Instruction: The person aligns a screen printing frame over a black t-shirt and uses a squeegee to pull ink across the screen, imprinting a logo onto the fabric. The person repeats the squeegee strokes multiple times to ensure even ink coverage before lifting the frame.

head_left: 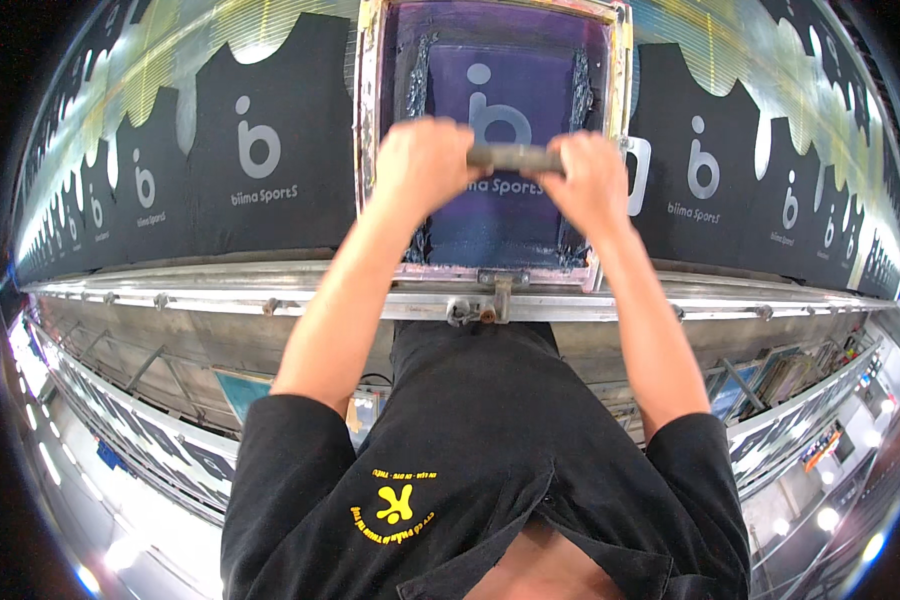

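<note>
A screen-printing frame [368, 95] with a purple mesh lies in front of me, its pale rim smeared with ink. Dark ink is piled in ridges along both sides of the mesh, and a printed shape shows in its middle. My left hand [422, 165] and my right hand [592, 178] are closed around the two ends of a squeegee [515, 157], held crosswise over the mesh. Only the squeegee's bar shows between the hands; its lower edge is hidden, so I cannot tell whether it touches the mesh. Both hands are slightly blurred.
Black printed garment pieces [270, 150] lie in a row along the table on both sides of the frame. A metal rail [370, 303] with a clamp [495, 297] runs along the near table edge, close to my body. Stacked frames [785, 375] stand behind at right.
</note>
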Available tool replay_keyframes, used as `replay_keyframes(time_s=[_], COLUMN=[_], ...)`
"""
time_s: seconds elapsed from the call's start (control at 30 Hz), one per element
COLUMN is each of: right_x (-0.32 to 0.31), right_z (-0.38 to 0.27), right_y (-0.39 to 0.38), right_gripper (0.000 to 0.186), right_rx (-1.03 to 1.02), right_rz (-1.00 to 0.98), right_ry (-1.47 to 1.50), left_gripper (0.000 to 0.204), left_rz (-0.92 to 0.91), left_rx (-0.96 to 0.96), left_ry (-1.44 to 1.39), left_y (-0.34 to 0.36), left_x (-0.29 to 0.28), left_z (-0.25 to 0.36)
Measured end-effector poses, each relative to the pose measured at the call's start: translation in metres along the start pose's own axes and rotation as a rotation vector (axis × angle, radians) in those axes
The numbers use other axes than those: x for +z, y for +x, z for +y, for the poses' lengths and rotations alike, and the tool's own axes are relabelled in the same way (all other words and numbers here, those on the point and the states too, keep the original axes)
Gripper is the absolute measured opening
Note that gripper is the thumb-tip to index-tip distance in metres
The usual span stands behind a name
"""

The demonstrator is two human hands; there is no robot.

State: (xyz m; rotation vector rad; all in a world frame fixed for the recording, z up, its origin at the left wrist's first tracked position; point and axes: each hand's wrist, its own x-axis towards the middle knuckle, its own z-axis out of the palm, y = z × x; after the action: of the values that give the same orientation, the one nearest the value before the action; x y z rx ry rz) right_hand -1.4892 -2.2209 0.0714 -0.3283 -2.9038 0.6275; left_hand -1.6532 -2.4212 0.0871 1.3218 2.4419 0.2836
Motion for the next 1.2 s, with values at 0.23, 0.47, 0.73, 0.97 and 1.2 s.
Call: replay_keyframes(time_s=[0.23, 0.47, 0.73, 0.97, 1.2], right_x=[-0.009, -0.011, -0.048, -0.004, -0.034], right_z=[-0.022, 0.0, 0.074, 0.104, 0.08], right_y=[-0.082, -0.041, -0.022, -0.016, 0.0], right_gripper=[0.046, 0.063, 0.045, 0.04, 0.044], right_rx=[-0.058, 0.255, 0.722, 1.013, 0.988], right_rz=[-0.097, -0.631, 0.425, 0.278, 0.157], right_ry=[0.09, 0.184, 0.329, 0.692, 0.809], left_gripper=[0.049, 0.067, 0.056, 0.042, 0.029], left_rz=[-0.131, -0.626, -0.365, -0.031, 0.074], left_rx=[-0.024, -0.029, 0.117, 0.159, 0.087], left_ry=[-0.073, -0.136, -0.178, -0.02, -0.094], left_y=[-0.078, -0.022, 0.05, 0.138, 0.082], left_x=[0.01, -0.002, -0.077, -0.085, -0.047], left_z=[0.039, 0.026, -0.012, -0.06, -0.058])
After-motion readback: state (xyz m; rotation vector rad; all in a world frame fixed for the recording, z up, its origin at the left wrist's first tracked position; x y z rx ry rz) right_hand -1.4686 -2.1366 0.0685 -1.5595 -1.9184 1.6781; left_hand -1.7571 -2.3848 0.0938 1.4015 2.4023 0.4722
